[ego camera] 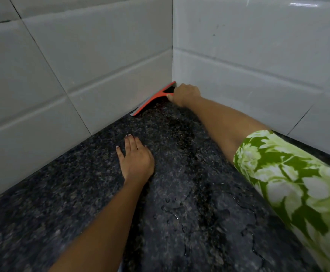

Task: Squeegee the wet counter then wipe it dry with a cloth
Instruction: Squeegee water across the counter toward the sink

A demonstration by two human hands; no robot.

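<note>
Two bare forearms showing, entering from the near edge. Right arm is wearing a short, loose sleeve [289, 183], ending just above the elbow: green ground printed with large pale, whitish flowers and leaves, hem edge curving across the arm. Left arm is showing no sleeve in view, bare up to the near edge. Left hand [135, 158] is wearing dark nail polish, visible on the fingertips. Right hand [185, 94]: nails mostly hidden; thumbnail too blurred to tell.
</note>
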